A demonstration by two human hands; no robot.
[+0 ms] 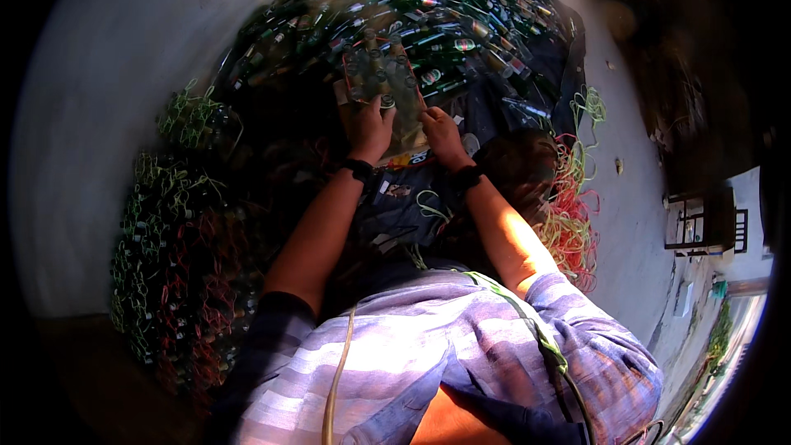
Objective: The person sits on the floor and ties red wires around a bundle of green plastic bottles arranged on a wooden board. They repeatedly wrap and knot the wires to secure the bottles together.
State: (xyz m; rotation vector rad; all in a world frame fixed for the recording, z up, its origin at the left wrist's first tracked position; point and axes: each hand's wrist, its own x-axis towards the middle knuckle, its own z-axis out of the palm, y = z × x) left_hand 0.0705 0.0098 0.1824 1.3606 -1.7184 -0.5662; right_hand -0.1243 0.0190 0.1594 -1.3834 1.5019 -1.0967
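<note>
A cluster of upright glass bottles (381, 74) stands in front of me, with red string (416, 86) running along its sides. My left hand (372, 130) is closed at the near left of the cluster, its fingers against the neck of the nearest bottle (387, 102). At the near right corner, my right hand (443, 133) pinches the red string between thumb and fingers. The far fingers of both hands are partly hidden, and the scene there is dark.
A large heap of green bottles (445, 12) lies beyond the cluster on dark sheeting (568, 33). Bottles tied in green and red string (177, 255) are stacked at the left. Loose red and yellow-green string (573, 231) hangs at the right. A wooden frame (700, 227) stands farther right.
</note>
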